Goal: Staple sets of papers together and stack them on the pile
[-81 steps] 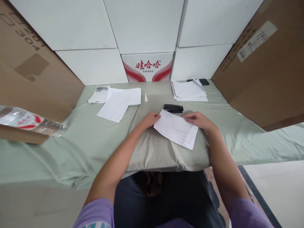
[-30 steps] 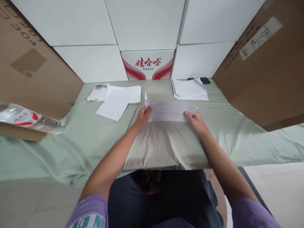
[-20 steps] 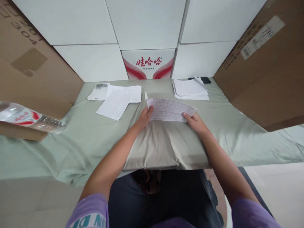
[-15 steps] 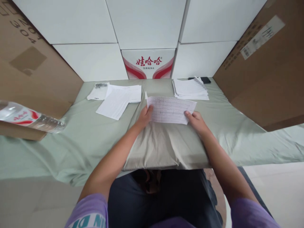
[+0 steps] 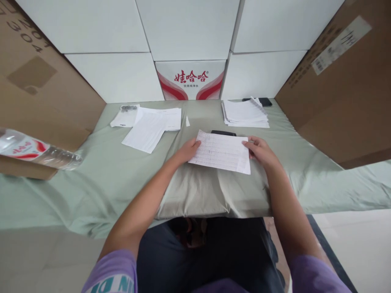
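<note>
A sheet of paper [image 5: 221, 154] covered in rows of small print is held up over the cloth, tilted down to the right. My left hand [image 5: 190, 149] pinches its left edge, thumb on top. At the upper right edge, my right hand [image 5: 262, 150] grips it between thumb and fingers. Just behind the sheet lies a black object [image 5: 224, 133], mostly hidden by the paper, so its kind does not show. A small white paper scrap [image 5: 187, 121] rests on the cloth beyond my left hand.
Loose white sheets [image 5: 146, 130] and a clear plastic packet [image 5: 126, 116] lie at the left. A paper stack [image 5: 244, 113] sits back right, by a black phone-like object [image 5: 265, 102]. Cardboard boxes [image 5: 345, 101] flank both sides; a water bottle [image 5: 33, 148] lies left. White boxes [image 5: 189, 30] stand behind.
Both hands have brought the sheet nearer to me and turned it slightly clockwise. The black object behind it and the whole paper scrap now show.
</note>
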The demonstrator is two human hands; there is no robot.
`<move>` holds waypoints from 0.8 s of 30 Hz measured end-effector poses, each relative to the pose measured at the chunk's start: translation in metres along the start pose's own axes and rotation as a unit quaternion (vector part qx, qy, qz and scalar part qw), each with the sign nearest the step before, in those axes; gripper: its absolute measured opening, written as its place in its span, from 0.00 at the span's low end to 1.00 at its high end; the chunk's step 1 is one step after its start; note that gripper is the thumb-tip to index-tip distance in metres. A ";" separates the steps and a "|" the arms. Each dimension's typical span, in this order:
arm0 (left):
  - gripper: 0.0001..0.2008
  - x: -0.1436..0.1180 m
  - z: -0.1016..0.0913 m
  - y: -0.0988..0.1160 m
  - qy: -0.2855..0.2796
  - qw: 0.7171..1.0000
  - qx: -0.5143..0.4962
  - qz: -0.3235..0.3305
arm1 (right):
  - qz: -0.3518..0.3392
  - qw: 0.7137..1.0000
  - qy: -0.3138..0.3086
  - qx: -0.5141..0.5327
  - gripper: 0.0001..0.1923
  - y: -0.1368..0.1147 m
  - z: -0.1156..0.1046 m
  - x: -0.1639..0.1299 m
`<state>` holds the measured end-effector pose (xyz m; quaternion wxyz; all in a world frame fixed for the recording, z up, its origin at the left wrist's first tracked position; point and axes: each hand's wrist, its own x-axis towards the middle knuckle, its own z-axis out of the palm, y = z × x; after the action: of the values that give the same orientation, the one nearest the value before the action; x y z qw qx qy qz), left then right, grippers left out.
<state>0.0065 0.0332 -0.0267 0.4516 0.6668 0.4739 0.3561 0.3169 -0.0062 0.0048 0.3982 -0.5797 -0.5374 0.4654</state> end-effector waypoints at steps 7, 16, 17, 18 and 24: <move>0.13 -0.008 -0.005 0.010 -0.112 0.978 -0.065 -0.165 | 0.029 0.989 -0.111 -0.096 0.15 0.007 -0.019 -0.001; 0.12 -0.009 0.006 0.022 -0.097 0.972 -0.052 -0.208 | 0.047 0.993 -0.059 -0.092 0.10 0.002 -0.030 -0.008; 0.12 -0.009 0.006 0.023 -0.095 0.972 -0.053 -0.207 | 0.050 0.994 -0.045 -0.083 0.09 0.003 -0.030 -0.007; 0.12 -0.009 0.006 0.024 -0.093 0.972 -0.055 -0.207 | 0.053 0.995 -0.032 -0.073 0.08 0.003 -0.030 -0.007; 0.07 -0.012 0.007 0.029 -0.094 0.972 -0.046 -0.210 | 0.082 0.990 0.020 -0.111 0.07 0.013 -0.033 -0.002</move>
<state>0.0184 0.0158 -0.0028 0.5889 0.5614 0.5416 0.2112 0.3519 -0.0080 0.0009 0.3021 -0.6714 -0.5287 0.4223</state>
